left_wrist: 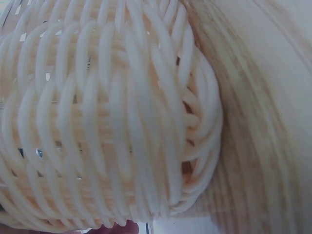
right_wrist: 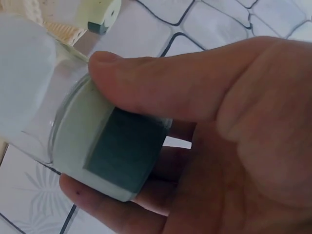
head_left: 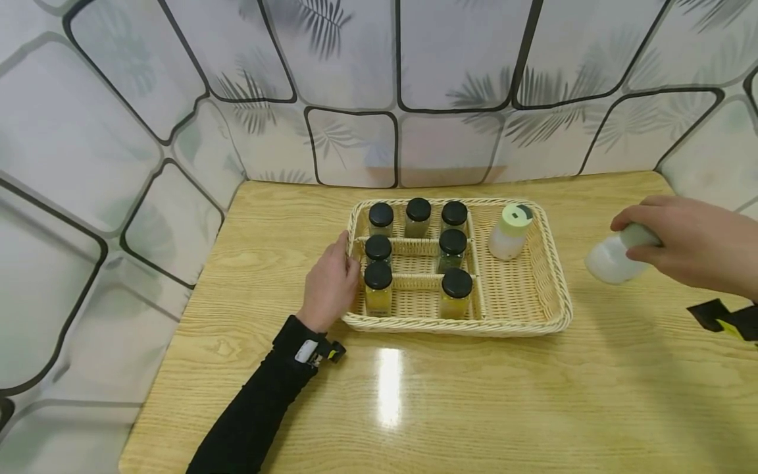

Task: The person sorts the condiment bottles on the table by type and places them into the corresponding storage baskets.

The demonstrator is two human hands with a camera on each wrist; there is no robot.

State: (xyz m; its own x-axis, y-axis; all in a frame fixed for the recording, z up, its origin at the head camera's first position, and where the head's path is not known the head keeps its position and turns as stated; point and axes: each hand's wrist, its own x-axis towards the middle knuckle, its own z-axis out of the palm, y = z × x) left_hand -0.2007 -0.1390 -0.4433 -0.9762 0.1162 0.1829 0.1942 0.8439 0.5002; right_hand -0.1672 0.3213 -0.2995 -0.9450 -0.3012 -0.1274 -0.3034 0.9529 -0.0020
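Observation:
My left hand (head_left: 328,288) grips the left end of a divided wicker basket (head_left: 453,324) on the table. In the left wrist view the basket's woven side (left_wrist: 92,112) fills most of the picture. My right hand (head_left: 705,243) holds a seasoning shaker (head_left: 612,261) with white contents, tilted over the table right of the basket. In the right wrist view, thumb and fingers pinch its pale green cap (right_wrist: 78,141), which has a dark green flap (right_wrist: 126,151). A similar shaker (head_left: 509,237) with a light green cap stands in the basket's right compartment.
Several glass jars with black lids, such as a yellow-filled jar (head_left: 378,296) at front, stand in the basket's left compartments. A patterned curtain (head_left: 450,145) borders the wooden table (head_left: 474,395) at the back and left.

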